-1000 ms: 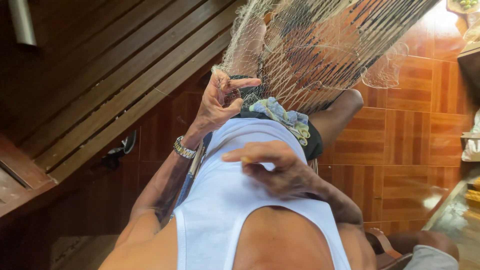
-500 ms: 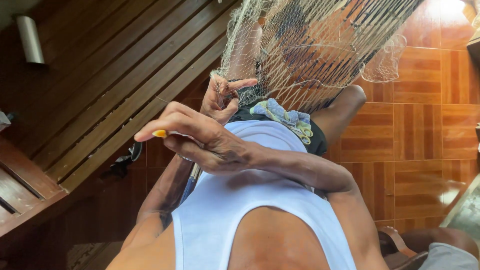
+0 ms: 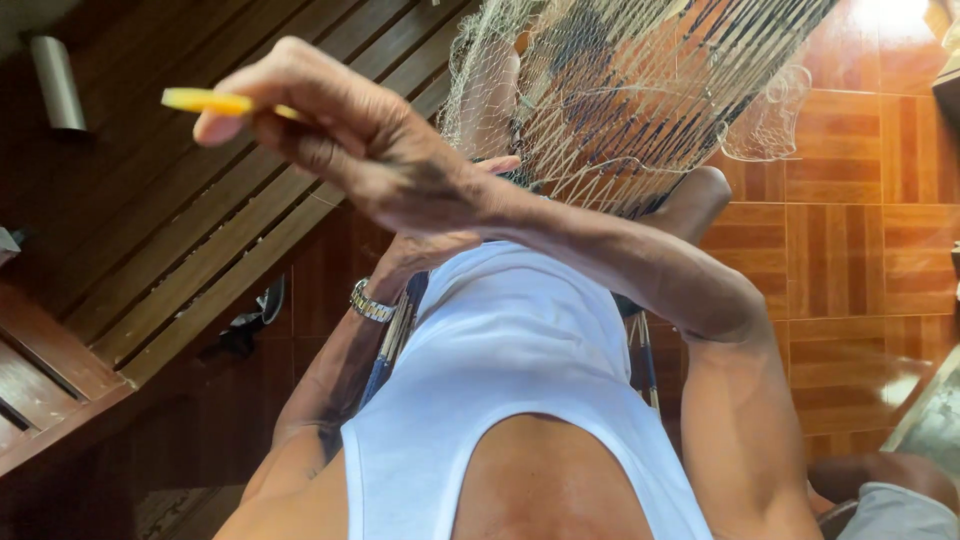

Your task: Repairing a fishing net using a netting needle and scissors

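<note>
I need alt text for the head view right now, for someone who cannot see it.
Seen from above, a person in a white sleeveless top raises the right hand, pinching a slim yellow tool. The left hand, with a metal wristwatch, sits at the lower edge of a pale fishing net over the knees, above a parquet floor.

A wooden home interior used for net work: polished parquet floor [image 3: 840, 240] beneath the hanging fishing net [image 3: 640, 90], slatted wooden wall [image 3: 190, 250] beside it

Warm dim interior — glare on the glossy floor [image 3: 880, 20] top right, slight wide-angle stretch at edges.
</note>
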